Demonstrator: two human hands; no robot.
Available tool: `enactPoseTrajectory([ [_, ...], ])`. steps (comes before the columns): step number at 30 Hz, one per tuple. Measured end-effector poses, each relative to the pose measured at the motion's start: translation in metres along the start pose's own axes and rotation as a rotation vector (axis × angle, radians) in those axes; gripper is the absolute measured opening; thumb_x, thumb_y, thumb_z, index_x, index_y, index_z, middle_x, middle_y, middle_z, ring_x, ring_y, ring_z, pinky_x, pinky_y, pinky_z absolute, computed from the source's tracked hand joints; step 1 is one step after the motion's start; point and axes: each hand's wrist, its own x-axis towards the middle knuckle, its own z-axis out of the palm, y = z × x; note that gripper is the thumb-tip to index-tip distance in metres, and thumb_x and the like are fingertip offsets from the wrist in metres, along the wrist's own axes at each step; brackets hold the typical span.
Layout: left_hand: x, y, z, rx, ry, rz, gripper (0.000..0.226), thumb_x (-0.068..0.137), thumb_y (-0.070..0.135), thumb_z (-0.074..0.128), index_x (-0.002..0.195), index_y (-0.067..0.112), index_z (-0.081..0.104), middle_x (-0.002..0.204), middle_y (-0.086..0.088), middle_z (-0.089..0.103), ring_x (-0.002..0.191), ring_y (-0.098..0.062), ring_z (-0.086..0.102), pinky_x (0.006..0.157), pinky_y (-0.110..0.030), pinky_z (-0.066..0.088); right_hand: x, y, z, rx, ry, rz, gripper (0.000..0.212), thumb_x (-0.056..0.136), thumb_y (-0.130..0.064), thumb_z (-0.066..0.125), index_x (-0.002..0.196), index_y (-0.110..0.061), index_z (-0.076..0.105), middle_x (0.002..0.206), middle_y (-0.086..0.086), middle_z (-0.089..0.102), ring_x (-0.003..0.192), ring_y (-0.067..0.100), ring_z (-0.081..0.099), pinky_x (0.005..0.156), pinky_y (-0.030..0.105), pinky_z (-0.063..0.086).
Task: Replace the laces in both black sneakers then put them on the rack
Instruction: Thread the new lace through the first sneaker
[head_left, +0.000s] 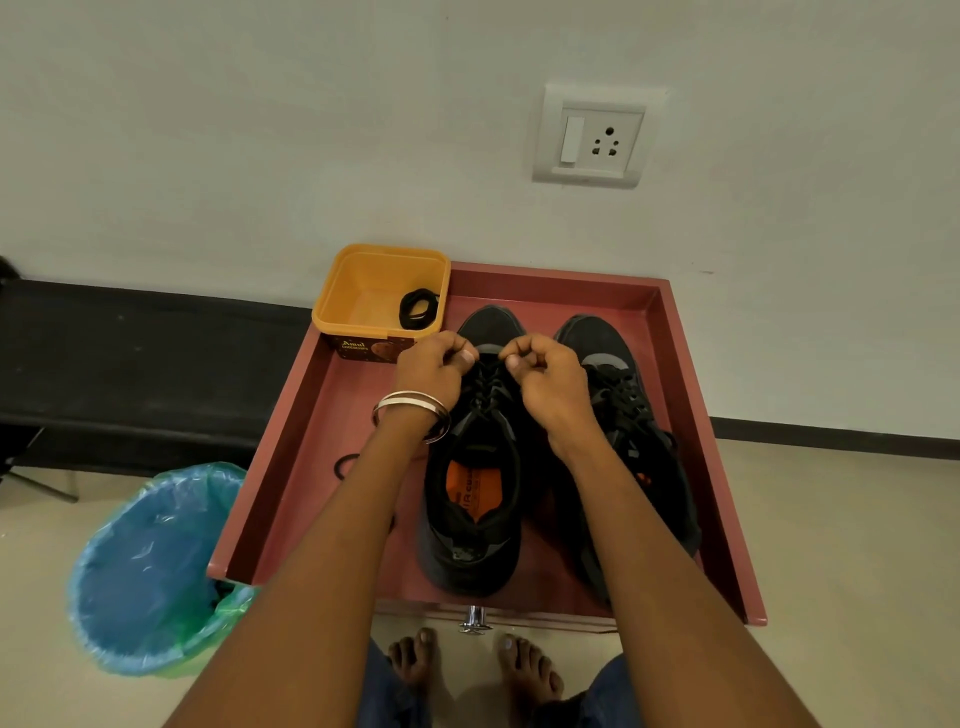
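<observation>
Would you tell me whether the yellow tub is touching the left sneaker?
Apart. The head view shows bare red tray between the yellow tub and the left sneaker.

Pretty dim on my feed, soft indoor light from above. Wall (311, 130) looks greyish, sneakers (483, 467) lose detail in shadow. Wide-angle bends the edges, and my arms look stretched. No glare, slightly soft focus.

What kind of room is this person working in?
Probably a plain room in a home: a white wall socket with switch, a beige tiled floor, and a bin lined with blue plastic.
</observation>
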Motion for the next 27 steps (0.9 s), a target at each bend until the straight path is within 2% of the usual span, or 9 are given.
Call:
enactPoseTrajectory([
  [3,0.002,-0.006,-0.006,-0.101,-0.038,-0.056,0.015,0.092,0.007,0.058,0.086,0.017,0.067,0.078,0.007,0.063,0.076,-0.009,0.058,0.076,-0.022,0.046,0.000,-0.001,-0.005,0.056,-0.012,0.058,0.016,0.093,-0.014,0.060,0.087,-0.026,0.068,0.074,-0.002,0.060,0.072,0.012,0.054,0.075,0.037,0.051],
  [5,0.000,-0.004,-0.018,-0.165,-0.104,-0.068,0.020,0.093,0.004,0.055,0.094,0.022,0.065,0.081,0.002,0.062,0.076,-0.009,0.057,0.078,-0.027,0.048,-0.002,-0.008,-0.011,0.063,-0.033,0.074,0.014,0.093,-0.020,0.061,0.105,-0.026,0.066,0.083,0.002,0.062,0.077,0.015,0.059,0.080,0.039,0.054],
  [8,-0.019,0.006,-0.039,-0.245,-0.367,-0.035,0.038,0.090,0.001,0.060,0.125,0.015,0.053,0.097,0.003,0.056,0.087,-0.006,0.056,0.074,-0.012,0.048,-0.012,-0.021,-0.027,0.105,-0.214,0.100,0.044,0.089,-0.026,0.067,0.129,-0.013,0.054,0.101,0.001,0.060,0.094,0.015,0.061,0.084,0.031,0.051],
  [10,-0.031,0.009,-0.046,-0.082,-0.554,-0.032,0.069,0.082,0.009,0.072,0.141,0.015,0.038,0.118,0.004,0.053,0.106,-0.012,0.057,0.083,-0.014,0.049,-0.020,-0.027,-0.037,-0.019,-0.419,0.096,0.050,0.083,-0.025,0.074,0.126,-0.014,0.054,0.111,-0.001,0.059,0.106,0.014,0.058,0.092,0.029,0.047],
  [12,-0.038,0.009,-0.041,0.277,-0.614,-0.059,0.098,0.075,0.026,0.080,0.151,0.017,0.020,0.141,-0.006,0.036,0.129,-0.025,0.042,0.103,-0.030,0.041,-0.030,-0.026,-0.038,-0.354,-0.553,0.077,0.058,0.077,-0.030,0.079,0.126,-0.014,0.052,0.120,0.003,0.061,0.111,0.020,0.058,0.098,0.038,0.047],
  [14,-0.043,0.009,-0.026,0.516,-0.521,-0.115,0.100,0.077,0.034,0.075,0.153,0.014,0.013,0.148,-0.016,0.025,0.132,-0.035,0.037,0.107,-0.039,0.037,-0.037,-0.020,-0.027,-0.601,-0.508,0.079,0.058,0.077,-0.032,0.075,0.123,-0.008,0.050,0.120,0.012,0.058,0.107,0.028,0.058,0.091,0.039,0.050],
  [16,-0.048,0.013,-0.012,0.565,-0.354,-0.159,0.072,0.084,0.032,0.063,0.144,0.008,0.030,0.136,-0.024,0.041,0.120,-0.043,0.047,0.098,-0.044,0.043,-0.049,-0.021,-0.012,-0.681,-0.355,0.044,0.040,0.084,-0.027,0.066,0.111,-0.001,0.052,0.112,0.019,0.057,0.099,0.034,0.057,0.077,0.035,0.049],
  [20,-0.059,0.022,-0.005,0.595,-0.142,-0.193,0.039,0.088,0.030,0.057,0.114,0.001,0.055,0.114,-0.023,0.058,0.106,-0.043,0.057,0.081,-0.041,0.048,-0.069,-0.024,0.009,-0.883,-0.100,-0.084,0.022,0.094,-0.016,0.047,0.099,0.003,0.059,0.102,0.020,0.061,0.096,0.036,0.060,0.075,0.039,0.049],
  [27,-0.070,0.028,-0.002,0.653,-0.028,-0.181,0.035,0.096,0.032,0.047,0.108,0.002,0.060,0.108,-0.019,0.061,0.101,-0.040,0.060,0.070,-0.037,0.044,-0.079,-0.025,0.011,-0.706,0.051,0.052,0.032,0.098,-0.029,0.043,0.097,-0.003,0.061,0.097,0.014,0.060,0.091,0.033,0.059,0.065,0.034,0.041],
])
